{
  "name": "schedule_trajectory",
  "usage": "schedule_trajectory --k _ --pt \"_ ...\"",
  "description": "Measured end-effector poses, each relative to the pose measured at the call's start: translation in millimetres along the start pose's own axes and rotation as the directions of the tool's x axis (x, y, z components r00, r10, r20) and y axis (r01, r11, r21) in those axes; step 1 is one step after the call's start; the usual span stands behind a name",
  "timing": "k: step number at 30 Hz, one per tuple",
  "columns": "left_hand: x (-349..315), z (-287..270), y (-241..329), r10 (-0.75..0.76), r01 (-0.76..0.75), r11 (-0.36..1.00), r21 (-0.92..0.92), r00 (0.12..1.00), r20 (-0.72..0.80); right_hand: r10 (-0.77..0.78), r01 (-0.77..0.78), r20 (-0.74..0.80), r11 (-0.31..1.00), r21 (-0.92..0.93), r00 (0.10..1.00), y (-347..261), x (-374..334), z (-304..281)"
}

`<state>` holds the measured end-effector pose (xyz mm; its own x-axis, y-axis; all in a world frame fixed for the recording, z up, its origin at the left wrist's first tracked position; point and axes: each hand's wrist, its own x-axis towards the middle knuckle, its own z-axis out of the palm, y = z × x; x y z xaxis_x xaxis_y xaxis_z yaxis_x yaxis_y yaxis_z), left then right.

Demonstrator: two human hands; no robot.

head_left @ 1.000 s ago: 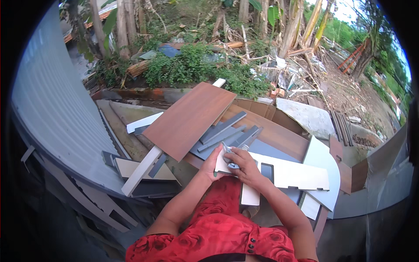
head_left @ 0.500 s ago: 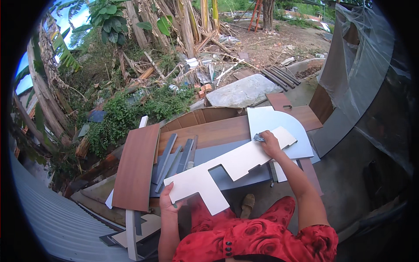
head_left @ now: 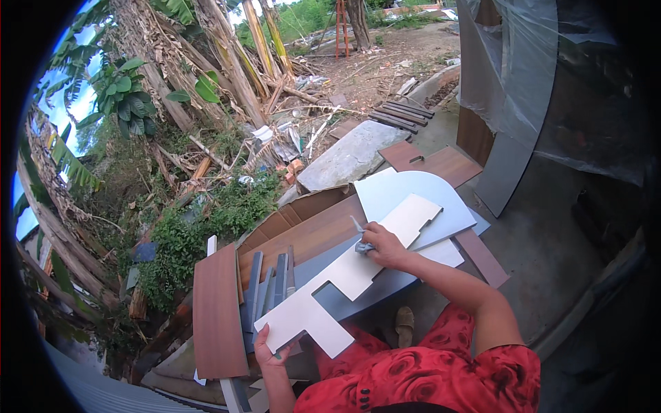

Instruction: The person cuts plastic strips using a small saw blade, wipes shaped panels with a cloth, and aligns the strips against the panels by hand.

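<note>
A long cream-white board (head_left: pixel 332 274) with square notches slants across the work pile in front of me. My left hand (head_left: pixel 271 350) is closed on its lower left end, thumb on top. My right hand (head_left: pixel 383 246) pinches a crumpled grey-blue cloth (head_left: pixel 365 246) over the board's upper half, one pale tip of it sticking up. Beneath the board's far end lies a pale blue-white panel with a rounded corner (head_left: pixel 413 188). Several narrow grey strips (head_left: pixel 281 277) lie beside the board's left part.
A brown wood-grain panel (head_left: pixel 219 313) leans at the left. A long brown board (head_left: pixel 303 237) and cardboard (head_left: pixel 281 219) lie behind. Past them are a concrete slab (head_left: pixel 350 157) and dark bars (head_left: pixel 401 115). Plastic-wrapped panels (head_left: pixel 509 89) stand at the right.
My right hand with the cloth has moved left and down along the board, toward its middle. My left hand still grips the same end. The whole view has turned to the right.
</note>
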<state>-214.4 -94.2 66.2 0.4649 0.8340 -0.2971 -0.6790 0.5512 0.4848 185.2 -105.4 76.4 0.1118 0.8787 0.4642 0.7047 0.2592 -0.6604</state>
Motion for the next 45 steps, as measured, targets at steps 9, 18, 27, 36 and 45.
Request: schedule_trajectory --k 9,18,27,36,45 --pt "4 11 -5 0.035 -0.038 0.992 0.117 0.999 0.031 0.335 -0.446 -0.322 0.808 -0.385 0.885 119 -13 -42" --pt "-10 95 19 0.201 -0.239 0.958 0.160 0.954 0.222 0.751 -0.651 0.009 0.566 0.507 0.660 27 -85 -68" --pt "-16 145 30 0.249 -0.427 0.738 0.522 0.892 0.377 0.560 -0.585 0.171 0.783 0.211 0.811 -39 -82 -67" --pt "-22 118 31 0.299 -0.481 0.657 0.581 0.873 0.386 -0.434 0.465 -0.273 0.884 0.055 0.858 -170 -6 5" --pt "-22 93 30 0.329 -0.443 0.681 0.583 0.896 0.298 -0.451 0.458 -0.303 0.887 -0.054 0.839 -86 -4 7"
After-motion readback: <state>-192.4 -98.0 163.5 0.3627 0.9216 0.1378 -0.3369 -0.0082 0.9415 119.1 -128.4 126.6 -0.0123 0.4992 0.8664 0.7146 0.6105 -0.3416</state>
